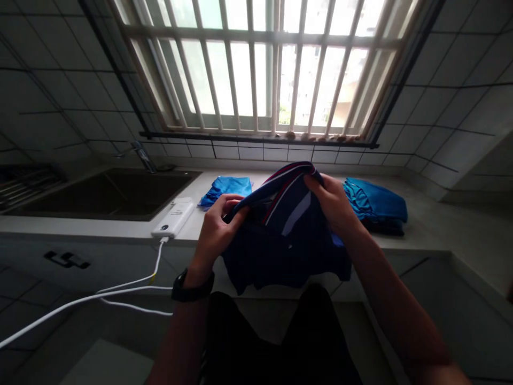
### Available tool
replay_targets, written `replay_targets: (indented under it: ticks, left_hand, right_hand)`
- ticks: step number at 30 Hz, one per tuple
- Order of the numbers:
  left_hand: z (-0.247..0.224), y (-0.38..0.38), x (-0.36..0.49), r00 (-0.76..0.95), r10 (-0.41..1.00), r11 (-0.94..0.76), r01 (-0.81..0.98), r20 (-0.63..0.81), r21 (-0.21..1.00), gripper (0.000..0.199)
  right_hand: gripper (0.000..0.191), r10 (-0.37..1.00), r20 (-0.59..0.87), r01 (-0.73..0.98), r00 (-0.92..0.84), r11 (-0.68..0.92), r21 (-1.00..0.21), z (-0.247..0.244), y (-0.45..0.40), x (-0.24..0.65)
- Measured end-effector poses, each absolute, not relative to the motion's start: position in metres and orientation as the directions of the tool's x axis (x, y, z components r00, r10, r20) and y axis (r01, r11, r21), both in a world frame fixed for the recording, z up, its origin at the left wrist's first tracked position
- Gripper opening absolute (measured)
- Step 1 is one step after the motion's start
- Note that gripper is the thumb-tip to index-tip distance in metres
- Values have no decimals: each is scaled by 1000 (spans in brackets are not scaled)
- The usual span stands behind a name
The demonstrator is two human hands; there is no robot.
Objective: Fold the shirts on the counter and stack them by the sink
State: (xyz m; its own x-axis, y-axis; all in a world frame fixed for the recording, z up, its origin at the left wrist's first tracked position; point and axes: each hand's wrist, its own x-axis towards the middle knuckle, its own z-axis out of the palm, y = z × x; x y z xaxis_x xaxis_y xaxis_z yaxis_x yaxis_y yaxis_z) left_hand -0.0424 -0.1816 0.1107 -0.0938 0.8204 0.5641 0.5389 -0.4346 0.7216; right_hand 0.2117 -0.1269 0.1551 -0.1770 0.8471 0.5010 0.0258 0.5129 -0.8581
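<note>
A pair of navy shorts or similar dark garment point(276, 256), its waistband trimmed with red and white stripes, hangs spread over the counter's front edge. My left hand point(218, 224) pinches one end of the waistband. At the other end, higher up, my right hand point(331, 200) grips the band between thumb and fingers. Between my hands the band sags partly open, showing the inside. Behind my left hand lies a bright blue folded cloth point(228, 187). Beside my right forearm rests a stack of folded teal-blue garments point(377, 203).
A white power bank point(174, 218) with a white cable point(158, 262) sits at the counter edge on the left, the cable running down past my left arm. Farther left is a dark sink point(108, 192) with a tap point(142, 156). A barred window point(264, 69) stands behind the counter point(425, 219).
</note>
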Motion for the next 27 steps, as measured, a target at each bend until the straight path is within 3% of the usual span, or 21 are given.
replay_targets:
  ticks: [3, 6, 11, 13, 15, 18, 20, 23, 27]
  left_hand:
    - [103, -166, -32, 25, 868, -438, 506, 495, 743, 54]
    - [99, -154, -31, 51, 916, -346, 599, 397, 722, 31]
    - [118, -131, -54, -174, 781, -239, 804, 600, 545, 22]
    - [125, -120, -53, -170, 791, -229, 808, 588, 542, 21]
    - [122, -112, -39, -89, 869, -256, 762, 487, 594, 24]
    - [101, -108, -6, 173, 935, -344, 659, 310, 669, 53]
    - [85, -110, 9, 275, 932, -361, 652, 235, 667, 40]
    - [80, -110, 5, 183, 969, -247, 782, 168, 572, 23]
    - [118, -94, -26, 36, 957, -186, 838, 287, 514, 21]
  right_hand:
    - [51, 873, 482, -75, -72, 478, -875, 164, -109, 215]
    - [48, 880, 475, -122, 9, 472, -873, 168, -89, 229]
    - [42, 862, 500, -118, 84, 507, -854, 173, -59, 257]
    - [43, 869, 488, -122, 83, 495, -860, 171, -50, 258]
    - [44, 887, 457, -134, 55, 461, -877, 167, -45, 252]
    - [46, 904, 428, -164, 2, 423, -891, 162, -45, 240]
    - [45, 899, 438, -172, -19, 429, -887, 163, -47, 238]
    - [40, 886, 461, -124, -39, 454, -883, 170, -46, 254]
    - [31, 854, 519, 36, -31, 520, -853, 188, -18, 292]
